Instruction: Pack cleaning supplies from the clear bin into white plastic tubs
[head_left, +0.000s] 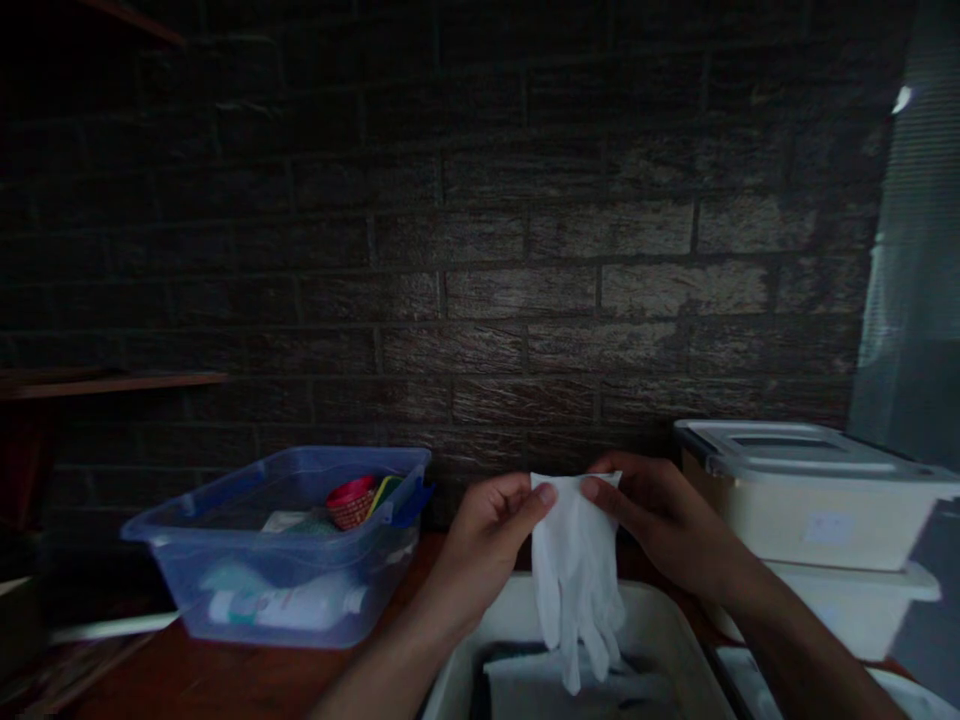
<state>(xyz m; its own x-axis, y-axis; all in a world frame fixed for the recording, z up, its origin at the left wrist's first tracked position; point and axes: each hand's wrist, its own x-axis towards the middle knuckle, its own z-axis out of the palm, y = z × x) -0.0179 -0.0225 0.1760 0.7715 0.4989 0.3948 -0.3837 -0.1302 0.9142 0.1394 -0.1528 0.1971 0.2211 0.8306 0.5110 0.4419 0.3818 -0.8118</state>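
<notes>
A white glove (576,560) hangs fingers-down between my two hands, its cuff uppermost. My left hand (501,515) pinches the cuff at its left side, thumb in front. At the right side of the cuff, my right hand (637,510) grips the edge between thumb and fingers. Below the glove stands a white open bin (667,625), and the glove's fingertips hang in front of its inside. White and dark items lie in the bin; I cannot make out what they are.
A clear bluish plastic box (262,540) on the left holds a red woven basket (351,502) and a white bottle (289,605). Stacked lidded white boxes (825,520) stand right. Behind rises a dark brick wall (487,300); a wooden shelf (112,383) juts in at left.
</notes>
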